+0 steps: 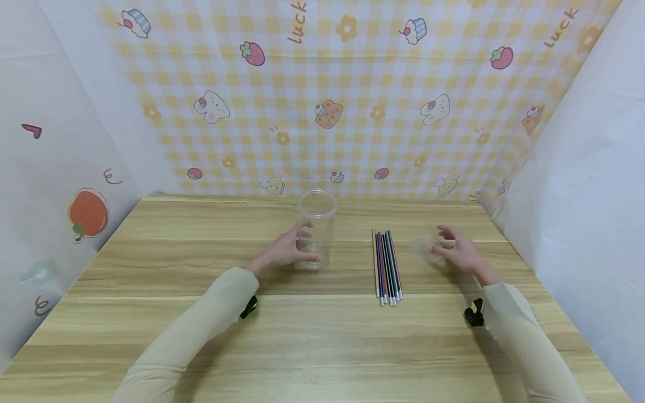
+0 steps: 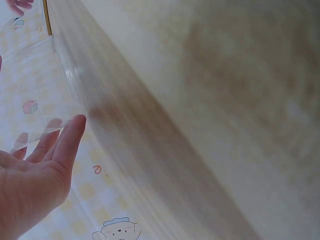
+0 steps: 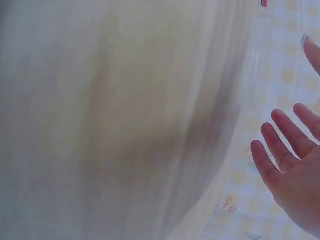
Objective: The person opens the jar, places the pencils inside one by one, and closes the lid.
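Note:
A tall clear plastic cup (image 1: 325, 238) stands upright on the table. My left hand (image 1: 284, 246) holds it from its left side, thumb across the front low down, fingers around the back. In the left wrist view, the fingers of my left hand (image 2: 42, 175) show partly through the clear plastic. To the right, a round clear lid (image 1: 423, 249) lies on the table. My right hand (image 1: 461, 252) is at the lid's right edge with thumb and fingers spread; whether it touches the lid I cannot tell. The right wrist view shows its fingers (image 3: 287, 145) apart and nearly straight.
Between cup and lid lies a row of several pencils (image 1: 387, 268), their white eraser ends toward me. The wooden table (image 1: 312, 347) ends at a checked cloth backdrop (image 1: 292, 101), with white sheets at both sides. Each wrist carries a black camera mount (image 1: 475, 313).

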Demonstrator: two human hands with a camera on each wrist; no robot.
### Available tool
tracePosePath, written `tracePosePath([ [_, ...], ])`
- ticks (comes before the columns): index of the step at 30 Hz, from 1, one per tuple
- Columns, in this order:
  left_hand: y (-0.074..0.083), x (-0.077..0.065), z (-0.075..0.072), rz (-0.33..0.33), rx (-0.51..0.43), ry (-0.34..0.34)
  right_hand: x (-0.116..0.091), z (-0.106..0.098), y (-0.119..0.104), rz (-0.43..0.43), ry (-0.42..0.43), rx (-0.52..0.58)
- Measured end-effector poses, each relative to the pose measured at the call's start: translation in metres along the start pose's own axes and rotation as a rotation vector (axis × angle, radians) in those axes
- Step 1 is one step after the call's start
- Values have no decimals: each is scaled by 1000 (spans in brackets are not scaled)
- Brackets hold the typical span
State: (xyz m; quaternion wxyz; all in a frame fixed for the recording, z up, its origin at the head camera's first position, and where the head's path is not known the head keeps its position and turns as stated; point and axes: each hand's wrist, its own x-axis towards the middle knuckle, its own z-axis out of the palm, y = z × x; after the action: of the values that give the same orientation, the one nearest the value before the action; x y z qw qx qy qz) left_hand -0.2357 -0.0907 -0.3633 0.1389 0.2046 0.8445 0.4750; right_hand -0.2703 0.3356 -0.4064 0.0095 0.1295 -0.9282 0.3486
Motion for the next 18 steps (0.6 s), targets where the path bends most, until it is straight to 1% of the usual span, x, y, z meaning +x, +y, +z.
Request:
tracePosePath([
  [3, -5, 3, 0, 8, -1, 7, 0, 0, -13, 5, 10, 7],
  [6, -18, 10, 2, 16, -2, 21, 2, 2, -24, 4, 7, 25],
  [9, -32, 17, 5, 23, 13, 40, 5, 6, -33, 5, 7, 78],
  [10, -36, 20, 6, 21, 17, 43, 5, 8, -36, 7, 7, 106],
  [12, -40, 22, 6, 19, 34, 50, 7, 12, -39, 28, 12, 161],
  [15, -42, 22, 6, 18, 44, 55, 9, 18, -43, 61, 8, 249],
  [17, -42, 22, 6, 18, 48, 57, 11, 23, -44, 113, 3, 345],
  [18, -41, 22, 6, 19, 49, 56, 11, 25, -46, 125, -12, 385],
])
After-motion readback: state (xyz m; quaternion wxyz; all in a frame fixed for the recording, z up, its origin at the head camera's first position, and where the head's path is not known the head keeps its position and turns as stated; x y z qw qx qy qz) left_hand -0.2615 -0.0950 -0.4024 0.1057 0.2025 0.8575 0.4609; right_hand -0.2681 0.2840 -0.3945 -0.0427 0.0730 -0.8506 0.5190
